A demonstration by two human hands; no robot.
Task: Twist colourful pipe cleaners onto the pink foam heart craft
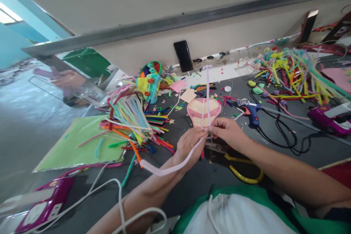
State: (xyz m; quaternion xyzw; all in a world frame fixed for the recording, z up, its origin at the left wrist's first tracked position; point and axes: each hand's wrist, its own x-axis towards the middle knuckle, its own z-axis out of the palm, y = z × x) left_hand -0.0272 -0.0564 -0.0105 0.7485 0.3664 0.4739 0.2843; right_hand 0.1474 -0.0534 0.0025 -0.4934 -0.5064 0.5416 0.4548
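My left hand [188,145] and my right hand [227,131] meet over the dark table, both pinched on pale pink pipe cleaners [207,91]. One strand stands up from the pinch past a pink and cream padded shape [203,110]. Another strand [170,168] trails down and left across my left wrist. The fingers of both hands are closed at the same spot, just below the padded shape.
A heap of coloured pipe cleaners [131,117] lies left on a green sheet [74,146]. Yellow-handled scissors [244,173] lie under my right forearm. A blue glue gun [253,111] with black cable, a black phone [183,56], more pipe cleaners [296,73] and a magenta box [48,204] surround.
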